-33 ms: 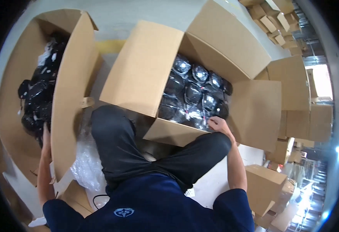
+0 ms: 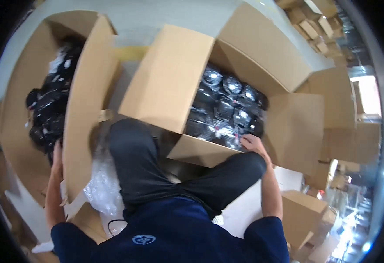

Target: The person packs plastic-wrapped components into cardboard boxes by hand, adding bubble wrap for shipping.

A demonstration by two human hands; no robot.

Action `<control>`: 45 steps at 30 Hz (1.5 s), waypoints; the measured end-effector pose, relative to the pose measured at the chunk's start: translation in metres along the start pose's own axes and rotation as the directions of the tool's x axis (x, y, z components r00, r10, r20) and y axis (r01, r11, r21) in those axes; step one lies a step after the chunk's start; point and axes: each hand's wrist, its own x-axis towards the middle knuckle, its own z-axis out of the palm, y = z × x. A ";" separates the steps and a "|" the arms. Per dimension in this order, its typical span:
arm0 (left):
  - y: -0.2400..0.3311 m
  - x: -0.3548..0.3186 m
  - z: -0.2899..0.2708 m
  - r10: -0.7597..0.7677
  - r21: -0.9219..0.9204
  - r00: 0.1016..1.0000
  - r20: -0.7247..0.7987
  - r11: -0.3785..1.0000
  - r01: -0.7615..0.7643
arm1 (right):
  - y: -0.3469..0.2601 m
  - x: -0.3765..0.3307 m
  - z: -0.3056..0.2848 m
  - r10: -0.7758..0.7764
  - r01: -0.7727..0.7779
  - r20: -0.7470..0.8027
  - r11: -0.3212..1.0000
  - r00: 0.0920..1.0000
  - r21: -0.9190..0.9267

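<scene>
In the middle stands an open cardboard box (image 2: 208, 151) holding several rounded, glossy black parts (image 2: 224, 108) in clear plastic wrap, laid in rows. My right hand (image 2: 252, 143) reaches over its near right edge. The fingers are curled together by the wrapped parts, and whatever they pinch is too small to make out. A taller cardboard box (image 2: 85, 101) at the left contains a heap of black plastic-wrapped parts (image 2: 54, 103). Down inside it, my left hand (image 2: 58, 147) is at the near end of the heap, its fingers hidden by the dark parts.
Clear bubble wrap (image 2: 102, 188) lies between the left box and my leg. The middle box's flaps (image 2: 168, 74) spread outward. More cardboard boxes (image 2: 304, 215) stand at the right, and a pile of cartons (image 2: 312, 26) lies at the far right.
The whole scene has shifted slightly right and down in the view. Both hands stay at about the same places in their boxes.
</scene>
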 end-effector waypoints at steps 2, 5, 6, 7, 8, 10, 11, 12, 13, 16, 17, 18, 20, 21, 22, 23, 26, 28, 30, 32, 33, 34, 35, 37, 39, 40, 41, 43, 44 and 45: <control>0.003 -0.024 -0.048 -0.046 0.039 0.998 -0.031 0.998 0.047 | -0.020 0.008 0.017 -0.010 0.011 0.039 1.000 0.999 -0.025; 0.124 -0.039 0.043 0.108 0.304 0.994 0.009 0.947 -0.106 | -0.016 -0.035 -0.022 0.008 -0.016 -0.070 0.993 0.998 -0.114; 0.142 -0.044 0.013 0.096 0.262 0.994 -0.046 0.962 -0.081 | -0.019 -0.031 -0.019 0.018 -0.022 -0.043 0.996 0.999 -0.090; 0.163 -0.049 -0.009 0.115 0.256 0.986 -0.120 0.963 -0.081 | -0.010 -0.025 -0.017 -0.003 0.002 -0.022 0.999 1.000 -0.052; 0.186 -0.053 -0.027 0.141 0.244 0.974 -0.180 0.965 -0.095 | 0.003 -0.021 -0.015 -0.013 0.013 -0.012 1.000 1.000 -0.019; 0.226 -0.061 -0.053 0.205 0.134 0.955 -0.213 0.975 -0.180 | 0.032 -0.010 -0.013 0.042 -0.047 0.041 0.993 0.998 0.112; 0.251 -0.070 -0.058 0.215 0.033 0.950 -0.226 0.976 -0.213 | 0.025 -0.001 -0.008 0.017 -0.023 0.052 0.992 0.998 0.123; 0.273 -0.078 -0.070 0.221 0.049 0.942 -0.254 0.975 -0.216 | 0.015 0.003 -0.007 0.014 -0.019 0.046 0.992 0.999 0.128; 0.292 -0.085 -0.081 0.212 0.004 0.933 -0.291 0.976 -0.220 | 0.000 0.004 -0.005 0.013 -0.018 0.037 0.991 0.999 0.133; 0.364 -0.091 -0.076 0.247 -0.293 0.917 -0.314 0.893 -0.341 | -0.049 0.007 -0.019 -0.114 0.125 -0.068 0.971 0.991 0.202; 0.383 -0.087 -0.072 0.259 -0.362 0.914 -0.313 0.857 -0.367 | -0.060 0.012 -0.035 -0.207 0.208 -0.016 0.978 0.978 0.017; 0.412 -0.091 -0.065 0.270 -0.425 0.912 -0.309 0.819 -0.386 | -0.106 0.006 -0.040 -0.263 0.261 -0.019 0.963 0.965 -0.071; 0.470 -0.104 -0.044 0.364 -0.499 0.890 -0.275 0.737 -0.456 | -0.197 -0.016 -0.031 -0.295 0.301 -0.061 0.941 0.954 0.152; 0.500 -0.115 -0.027 0.401 -0.541 0.865 -0.301 0.675 -0.501 | -0.209 -0.015 -0.028 -0.335 0.332 -0.019 0.923 0.942 0.196; 0.509 -0.113 -0.034 0.393 -0.572 0.885 -0.247 0.678 -0.461 | -0.245 -0.022 -0.021 -0.419 0.396 0.043 0.883 0.907 0.253; 0.535 -0.125 -0.008 0.398 -0.645 0.862 -0.313 0.578 -0.500 | -0.290 -0.036 -0.013 -0.393 0.345 0.143 0.897 0.908 0.276; 0.593 -0.154 0.060 0.357 -0.861 0.894 -0.271 0.325 -0.391 | -0.326 -0.042 0.038 -0.672 0.592 0.105 0.707 0.733 0.388; 0.615 -0.163 0.098 0.669 -0.923 0.743 -0.003 0.284 -0.259 | -0.332 -0.017 0.065 -0.722 0.385 -0.005 0.362 0.691 0.849; 0.636 -0.175 0.148 0.616 -0.975 0.786 0.054 0.203 -0.092 | -0.337 0.004 0.072 -0.762 0.383 -0.265 -0.025 0.591 0.923; 0.629 -0.162 0.183 0.718 -0.966 0.650 0.249 0.230 0.115 | -0.356 -0.007 0.045 -0.477 -0.020 -0.198 -0.413 0.856 0.910; 0.635 -0.168 0.205 0.639 -0.966 0.725 0.257 0.180 0.184 | -0.360 -0.032 0.021 -0.477 0.104 -0.297 -0.389 0.828 0.915; 0.649 -0.179 0.238 0.551 -0.970 0.798 0.244 0.124 0.211 | -0.320 -0.019 0.018 -0.606 0.186 -0.466 -0.467 0.645 0.865; 0.652 -0.179 0.259 0.522 -0.969 0.816 0.248 0.127 0.213 | -0.314 -0.028 0.011 -0.530 0.246 -0.488 -0.462 0.694 0.852; 0.650 -0.171 0.297 0.514 -0.950 0.799 0.312 0.175 0.258 | -0.295 -0.043 -0.010 -0.405 0.336 -0.492 -0.398 0.771 0.854; 0.634 -0.150 0.320 0.546 -0.873 0.682 0.486 0.332 0.357 | -0.279 -0.055 -0.042 -0.292 0.423 -0.493 -0.273 0.820 0.864; 0.635 -0.158 0.336 0.523 -0.882 0.715 0.463 0.347 0.317 | -0.253 -0.050 -0.062 -0.161 0.498 -0.534 -0.217 0.830 0.839; 0.635 -0.163 0.348 0.536 -0.876 0.698 0.474 0.364 0.315 | -0.230 -0.050 -0.085 -0.107 0.569 -0.592 -0.185 0.799 0.801; 0.621 -0.154 0.360 0.551 -0.851 0.652 0.521 0.397 0.343 | -0.190 -0.046 -0.132 0.049 0.671 -0.672 0.035 0.739 0.740; 0.611 -0.145 0.362 0.537 -0.849 0.661 0.524 0.391 0.355 | -0.199 -0.055 -0.136 -0.013 0.754 -0.798 0.340 0.602 0.562; 0.601 -0.136 0.364 0.492 -0.837 0.691 0.530 0.433 0.334 | -0.195 -0.051 -0.143 -0.098 0.582 -0.765 0.712 0.636 0.392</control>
